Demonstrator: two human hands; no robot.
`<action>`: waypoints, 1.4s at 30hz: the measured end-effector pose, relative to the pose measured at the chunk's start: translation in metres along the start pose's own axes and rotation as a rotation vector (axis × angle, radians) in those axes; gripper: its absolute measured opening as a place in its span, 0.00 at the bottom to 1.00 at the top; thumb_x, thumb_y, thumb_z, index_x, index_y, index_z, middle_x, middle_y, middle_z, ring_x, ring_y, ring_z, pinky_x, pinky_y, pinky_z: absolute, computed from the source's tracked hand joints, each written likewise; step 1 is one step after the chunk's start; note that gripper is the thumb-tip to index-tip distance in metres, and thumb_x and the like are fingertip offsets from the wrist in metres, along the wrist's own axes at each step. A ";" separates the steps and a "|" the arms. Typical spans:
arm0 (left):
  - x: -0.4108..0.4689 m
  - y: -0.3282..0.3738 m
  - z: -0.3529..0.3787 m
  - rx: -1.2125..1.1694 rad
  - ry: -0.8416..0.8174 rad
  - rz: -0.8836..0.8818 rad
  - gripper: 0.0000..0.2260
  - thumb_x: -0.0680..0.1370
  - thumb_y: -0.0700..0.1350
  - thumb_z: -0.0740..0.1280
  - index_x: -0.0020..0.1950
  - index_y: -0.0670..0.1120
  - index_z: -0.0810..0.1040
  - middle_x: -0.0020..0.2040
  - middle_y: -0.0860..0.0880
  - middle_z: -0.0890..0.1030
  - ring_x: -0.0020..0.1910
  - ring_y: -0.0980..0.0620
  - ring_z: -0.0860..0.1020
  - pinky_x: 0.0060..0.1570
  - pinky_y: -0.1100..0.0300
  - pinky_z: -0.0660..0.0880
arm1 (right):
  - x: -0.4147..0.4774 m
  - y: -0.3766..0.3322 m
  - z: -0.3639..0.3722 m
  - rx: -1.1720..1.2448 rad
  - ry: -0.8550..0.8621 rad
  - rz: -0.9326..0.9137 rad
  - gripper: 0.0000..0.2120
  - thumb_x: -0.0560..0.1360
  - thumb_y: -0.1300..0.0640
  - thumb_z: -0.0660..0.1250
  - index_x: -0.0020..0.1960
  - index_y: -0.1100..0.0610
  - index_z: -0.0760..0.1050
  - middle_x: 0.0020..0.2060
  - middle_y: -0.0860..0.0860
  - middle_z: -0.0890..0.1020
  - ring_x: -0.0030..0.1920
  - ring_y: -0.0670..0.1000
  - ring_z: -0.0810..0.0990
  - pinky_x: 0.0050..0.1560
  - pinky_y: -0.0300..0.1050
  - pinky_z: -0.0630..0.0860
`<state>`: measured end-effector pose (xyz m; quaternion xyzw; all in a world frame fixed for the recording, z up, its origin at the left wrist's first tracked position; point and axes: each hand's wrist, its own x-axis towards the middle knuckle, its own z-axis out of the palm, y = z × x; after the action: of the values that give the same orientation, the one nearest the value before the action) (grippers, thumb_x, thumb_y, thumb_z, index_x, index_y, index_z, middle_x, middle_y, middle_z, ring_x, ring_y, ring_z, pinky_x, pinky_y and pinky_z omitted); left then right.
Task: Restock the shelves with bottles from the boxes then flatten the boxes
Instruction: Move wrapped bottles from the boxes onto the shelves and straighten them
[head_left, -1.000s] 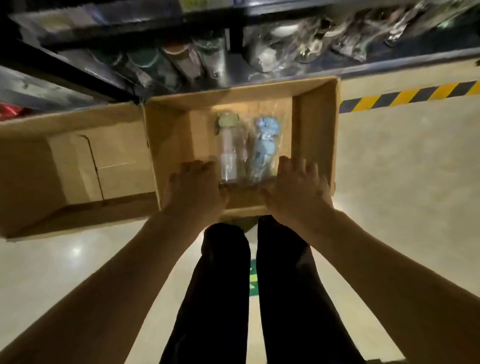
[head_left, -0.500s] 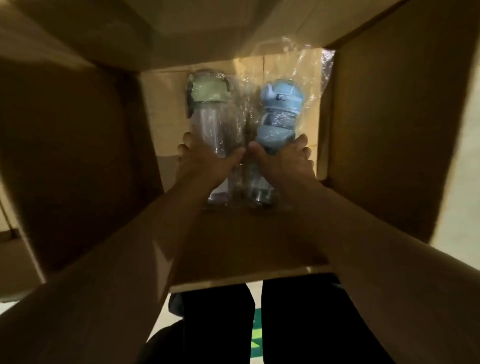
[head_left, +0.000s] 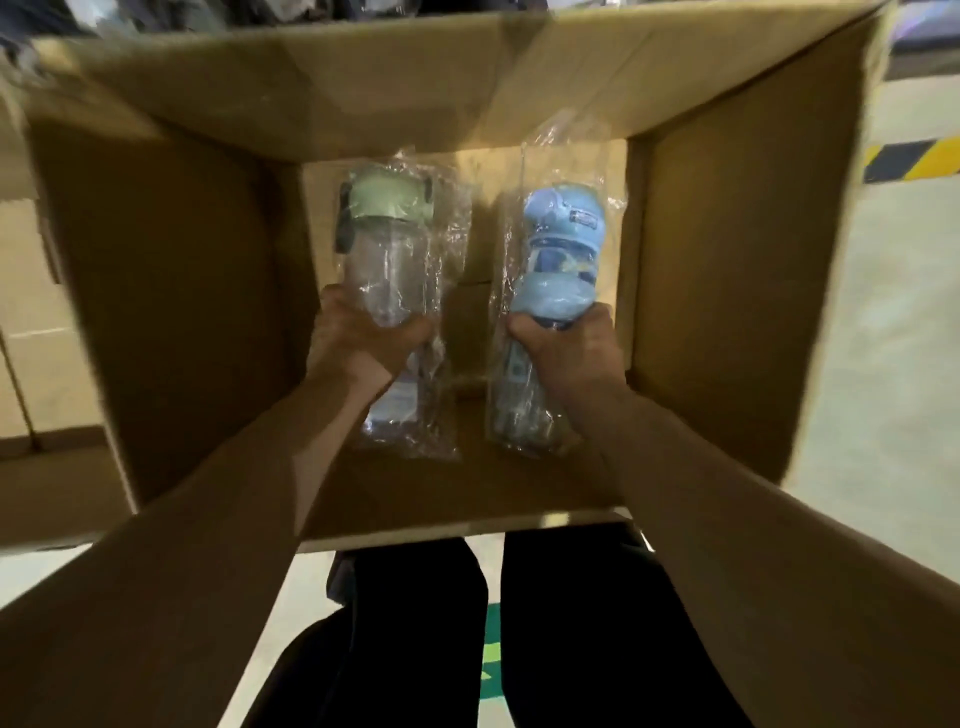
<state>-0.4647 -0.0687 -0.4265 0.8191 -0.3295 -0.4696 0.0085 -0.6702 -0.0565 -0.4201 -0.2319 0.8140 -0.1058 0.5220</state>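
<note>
Two bottles are in the box (head_left: 727, 270), each in a crinkly clear bag (head_left: 415, 436). My left hand (head_left: 363, 343) is curled round the green bottle (head_left: 389, 244), near the left wall of the box. My right hand (head_left: 566, 348) is curled round the blue bottle (head_left: 563, 249), near the right wall.

I think I should squeeze the hard bottle, not just the slippery bag. Then I should lift both straight up so they miss the box walls and each other.

My hands hide the middle of both bottles. I cannot tell if the bottoms touch the box floor. The shelf (head_left: 130, 15) at the top is dark and blurry, so I cannot see a free spot.
</note>
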 end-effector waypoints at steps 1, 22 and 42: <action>-0.014 0.001 -0.010 -0.023 0.005 0.003 0.41 0.69 0.60 0.80 0.74 0.46 0.65 0.59 0.49 0.77 0.52 0.49 0.79 0.35 0.61 0.71 | -0.013 -0.004 -0.008 0.019 0.001 -0.018 0.30 0.68 0.47 0.81 0.60 0.50 0.66 0.47 0.44 0.77 0.44 0.43 0.78 0.32 0.38 0.73; -0.430 0.152 -0.305 -0.418 0.009 0.313 0.34 0.68 0.50 0.83 0.69 0.49 0.71 0.60 0.51 0.82 0.59 0.48 0.82 0.57 0.49 0.79 | -0.458 -0.191 -0.265 0.194 -0.042 -0.527 0.15 0.67 0.63 0.75 0.52 0.59 0.79 0.37 0.48 0.83 0.34 0.43 0.81 0.34 0.34 0.75; -0.716 0.313 -0.400 -0.540 0.256 0.867 0.34 0.63 0.68 0.78 0.64 0.70 0.68 0.59 0.64 0.79 0.58 0.62 0.79 0.55 0.53 0.77 | -0.642 -0.288 -0.506 0.343 0.176 -1.039 0.27 0.70 0.54 0.81 0.62 0.45 0.71 0.50 0.41 0.82 0.50 0.36 0.82 0.42 0.29 0.77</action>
<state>-0.5663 -0.0399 0.4454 0.6271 -0.5016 -0.3873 0.4529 -0.8249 -0.0291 0.4318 -0.5048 0.6042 -0.4995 0.3614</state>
